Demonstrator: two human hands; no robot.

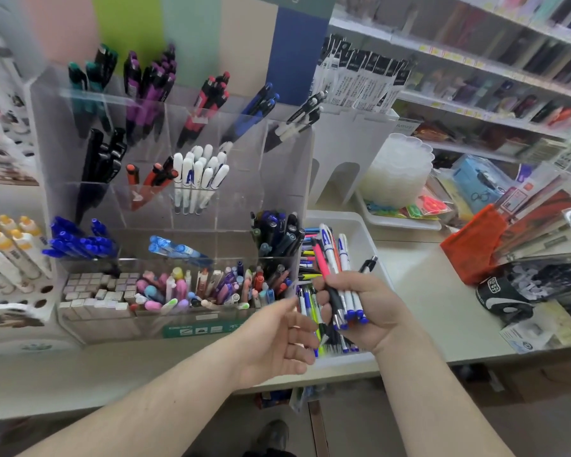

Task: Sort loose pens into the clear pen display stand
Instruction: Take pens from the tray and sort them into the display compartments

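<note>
A clear tiered pen display stand (287, 159) stands on the counter at left centre, its compartments holding green, purple, red, blue, black and white pens. To its right sits a white tray (365, 239) full of loose pens (307, 255). My right hand (366, 308) is over the tray, gripping a bunch of pens (335, 258): white ones with blue tips, a pink one and a black one. My left hand (277, 344) hovers just left of it, fingers apart, holding nothing.
Glue bottles (10, 249) stand left of the stand. An orange mesh pouch (475, 245), a stack of clear cups (399, 169) and packaged stationery lie to the right. Shelves (475, 67) of goods run along the back right.
</note>
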